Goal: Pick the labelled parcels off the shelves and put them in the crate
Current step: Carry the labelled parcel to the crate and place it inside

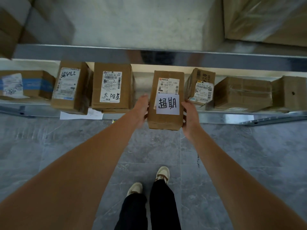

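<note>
A brown cardboard parcel [166, 120] carries a white note with two handwritten characters below its shipping label. It juts out past the front edge of the low metal shelf [224, 116]. My left hand [141, 108] presses on its left side and my right hand [189, 113] grips its right side. No crate is in view.
Other cardboard parcels line the same shelf: two tall ones [71, 88] [113, 88] to the left, a flat one with blue tape [25, 85] far left, a small one [201, 85] and two plain ones [242, 93] to the right. A loose sheet of paper [79, 115] lies at the shelf edge. Grey tiled floor and my feet [149, 181] are below.
</note>
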